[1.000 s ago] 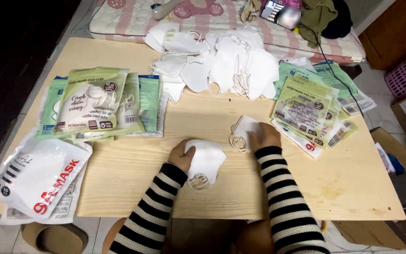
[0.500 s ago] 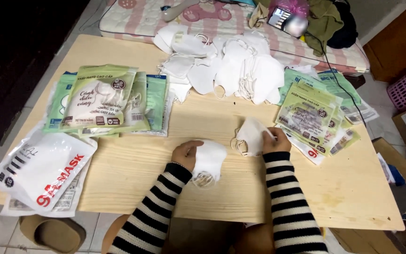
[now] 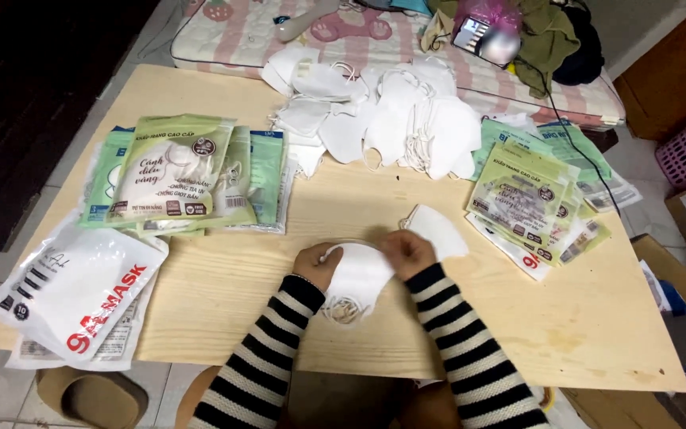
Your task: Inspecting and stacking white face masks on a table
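Hands first: your left hand and right hand both pinch the same folded white mask from either edge, flat on the wooden table right in front of you, its ear loops bunched loose at the near end. Those loops could snag under your striped sleeves or tangle if you drag the mask, and a second mask touching your right hand could get swept along. Farther out, the heap of loose masks and the slippery green packets overlap untidily, so a careless reach could spill them.
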